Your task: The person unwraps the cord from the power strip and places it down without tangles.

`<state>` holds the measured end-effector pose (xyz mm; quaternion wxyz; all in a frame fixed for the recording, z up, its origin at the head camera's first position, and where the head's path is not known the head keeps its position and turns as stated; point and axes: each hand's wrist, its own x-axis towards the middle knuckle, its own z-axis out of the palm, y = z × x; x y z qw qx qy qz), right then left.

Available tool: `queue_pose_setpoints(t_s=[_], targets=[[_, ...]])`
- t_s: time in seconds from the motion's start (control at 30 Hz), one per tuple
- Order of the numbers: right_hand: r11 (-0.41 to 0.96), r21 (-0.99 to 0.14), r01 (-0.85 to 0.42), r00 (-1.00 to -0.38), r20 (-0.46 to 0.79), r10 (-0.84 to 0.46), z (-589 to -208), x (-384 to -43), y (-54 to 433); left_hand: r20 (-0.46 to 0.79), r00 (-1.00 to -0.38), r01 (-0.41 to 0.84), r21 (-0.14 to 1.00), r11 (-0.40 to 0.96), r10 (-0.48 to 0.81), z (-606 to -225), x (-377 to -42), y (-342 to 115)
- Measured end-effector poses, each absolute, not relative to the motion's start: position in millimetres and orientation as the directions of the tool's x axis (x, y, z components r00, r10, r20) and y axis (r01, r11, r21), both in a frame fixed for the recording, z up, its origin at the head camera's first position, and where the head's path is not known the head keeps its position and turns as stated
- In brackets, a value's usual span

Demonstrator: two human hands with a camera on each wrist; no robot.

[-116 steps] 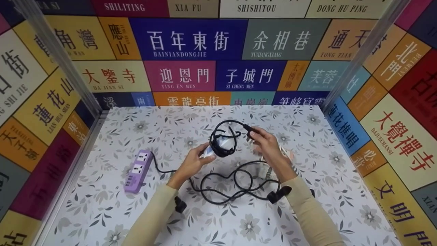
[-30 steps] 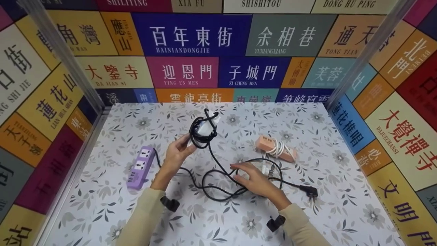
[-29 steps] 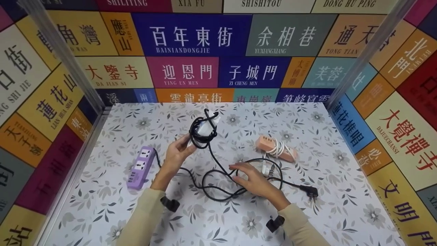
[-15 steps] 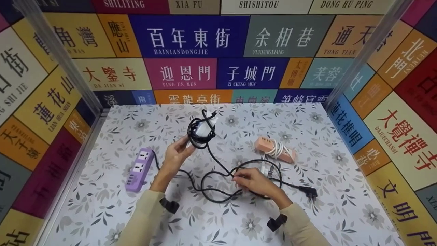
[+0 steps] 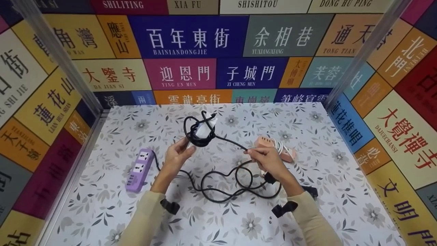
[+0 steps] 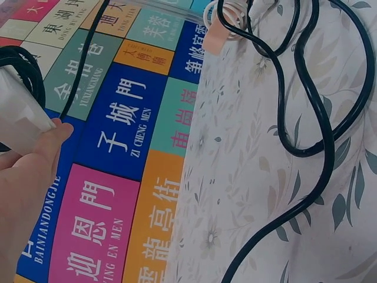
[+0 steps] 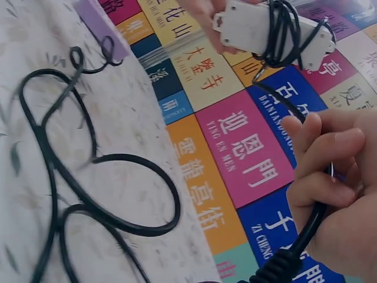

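Note:
My left hand (image 5: 175,157) holds a white power strip (image 5: 205,128) up above the table by its near end. Black cord (image 5: 201,140) is wound in loops around that strip, and one loop stands out loosely on the left. My right hand (image 5: 269,162) grips the free stretch of this cord, which runs fairly straight between the hands. A black plug (image 5: 270,177) hangs below the right hand. In the right wrist view the fingers (image 7: 330,156) curl round the cord, and the back of the white strip (image 7: 241,26) shows. The left thumb (image 6: 53,138) presses the strip's edge in the left wrist view.
A purple power strip (image 5: 139,171) lies at the left; its black cord (image 5: 218,201) loops loosely across the middle of the table. Its plug (image 5: 310,191) is partly behind the right forearm. An orange power strip (image 5: 263,141) wrapped in white cord lies right, partly covered by the right hand.
Earlier my right hand held the cord near its plug, then hovered relaxed over the table. It has since taken the cord and drawn it up and right. The left hand has moved slightly left.

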<state>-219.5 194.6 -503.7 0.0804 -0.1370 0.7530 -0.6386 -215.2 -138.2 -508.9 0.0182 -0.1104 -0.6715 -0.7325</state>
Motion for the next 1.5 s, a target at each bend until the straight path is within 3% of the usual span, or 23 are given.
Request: queue_pose_setpoints(t_s=[0.23,0.43,0.73,0.87,1.07,1.13,1.37,1.5], targets=[[0.166,-0.979,-0.115,-0.978,0.083,-0.191,-489,-238,194,0.177,-0.975,0.160,0.979,-0.130,0.131,-510,-213,-139],[0.023,-0.997,-0.077,-0.982,0.072,-0.177,-471,-238,191,0.170,-0.976,0.152,0.979,-0.140,0.133,-515,-214,-142],[-0.139,-0.983,-0.121,-0.969,0.147,-0.197,-454,-234,194,0.205,-0.961,0.185,0.975,-0.121,0.184,-520,-216,-150],[-0.252,-0.946,-0.204,-0.892,0.285,-0.350,-453,-232,202,0.185,-0.970,0.179,0.982,-0.052,0.155,-521,-217,-150],[-0.314,-0.885,-0.343,-0.633,0.465,-0.619,-460,-230,212,0.178,-0.983,0.177,0.984,-0.012,0.038,-518,-221,-152],[-0.316,-0.878,-0.358,-0.584,0.475,-0.658,-463,-229,216,0.188,-0.982,0.188,0.982,-0.002,0.006,-517,-221,-155],[-0.286,-0.916,-0.283,-0.518,0.397,-0.757,-470,-223,245,0.190,-0.980,0.191,0.982,-0.008,-0.063,-509,-216,-173],[-0.185,-0.932,-0.313,-0.515,0.330,-0.791,-474,-220,265,0.173,-0.980,0.175,0.985,-0.010,-0.101,-507,-213,-184]])
